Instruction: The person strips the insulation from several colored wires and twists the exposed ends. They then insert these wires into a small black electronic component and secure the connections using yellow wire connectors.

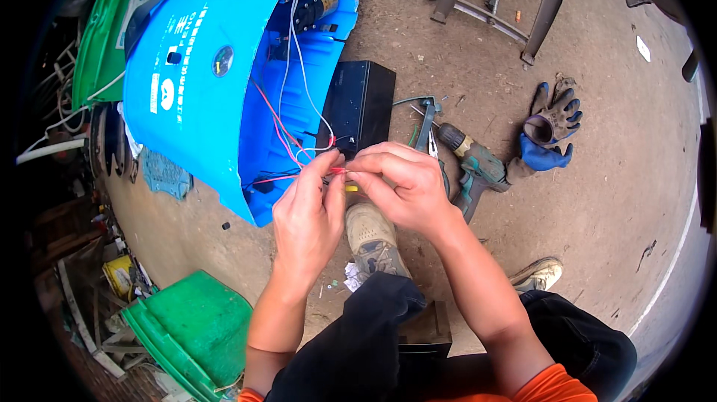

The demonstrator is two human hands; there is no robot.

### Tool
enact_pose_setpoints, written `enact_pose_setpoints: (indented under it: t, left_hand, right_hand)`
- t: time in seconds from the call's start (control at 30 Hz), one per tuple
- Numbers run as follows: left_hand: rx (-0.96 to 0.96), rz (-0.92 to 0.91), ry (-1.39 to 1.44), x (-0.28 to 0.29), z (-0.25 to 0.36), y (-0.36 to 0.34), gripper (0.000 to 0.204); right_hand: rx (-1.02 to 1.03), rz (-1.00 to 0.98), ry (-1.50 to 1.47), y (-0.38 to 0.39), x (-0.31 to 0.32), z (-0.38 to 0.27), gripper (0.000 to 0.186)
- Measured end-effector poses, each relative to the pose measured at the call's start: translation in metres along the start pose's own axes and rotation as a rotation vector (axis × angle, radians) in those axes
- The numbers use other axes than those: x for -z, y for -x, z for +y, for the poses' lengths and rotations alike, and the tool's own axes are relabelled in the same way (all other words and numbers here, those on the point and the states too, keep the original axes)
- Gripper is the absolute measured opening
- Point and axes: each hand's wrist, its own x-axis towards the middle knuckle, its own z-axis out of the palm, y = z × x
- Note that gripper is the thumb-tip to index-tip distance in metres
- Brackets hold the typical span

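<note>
In front of me, my left hand (308, 212) and my right hand (399, 184) meet fingertip to fingertip. Both are closed in a pinch on a thin red wire (338, 170), which shows as a short stretch between them. Pink and white wires (282, 122) run from my fingers up into the open side of a large blue plastic shell (202, 81), which lies at the left. Inside the shell sits a black cylindrical motor (314, 10). A black box (366, 107) stands just beyond my hands. Something small and yellow (351, 188) shows below the fingertips.
Right of the black box lie a cordless drill (478, 173) and a dark green tool (426, 127). Beyond them are blue-coated work gloves (549, 127). A stool frame (485, 10) stands at the top. Green plastic containers (198, 327) and clutter line the left.
</note>
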Motion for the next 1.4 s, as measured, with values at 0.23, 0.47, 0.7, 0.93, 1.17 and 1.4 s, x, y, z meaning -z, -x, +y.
enact_pose_setpoints:
  t: [0.23, 0.47, 0.7, 0.93, 1.17, 1.4]
  left_hand:
    - [-0.121, 0.103, 0.141, -0.008, -0.013, 0.007, 0.024]
    - [-0.172, 0.042, 0.055, -0.001, -0.016, 0.006, 0.025]
    - [-0.2, 0.007, -0.042, 0.002, -0.015, 0.004, 0.029]
    - [-0.207, 0.016, -0.035, 0.004, -0.013, 0.002, 0.032]
    - [-0.214, 0.038, -0.019, 0.003, -0.012, 0.001, 0.031]
    - [-0.179, 0.01, 0.069, 0.006, -0.006, -0.003, 0.027]
  right_hand:
    - [0.003, 0.021, -0.008, 0.002, 0.0, -0.005, 0.008]
    - [-0.154, -0.115, -0.11, -0.005, 0.009, -0.015, 0.017]
    - [-0.145, -0.204, -0.089, -0.017, 0.011, -0.012, 0.017]
    - [-0.625, -0.296, -0.376, -0.027, 0.007, -0.016, 0.01]
    - [-0.937, -0.274, -0.872, -0.019, 0.007, -0.005, 0.015]
    - [-0.837, -0.334, -0.728, -0.02, 0.013, -0.004, 0.016]
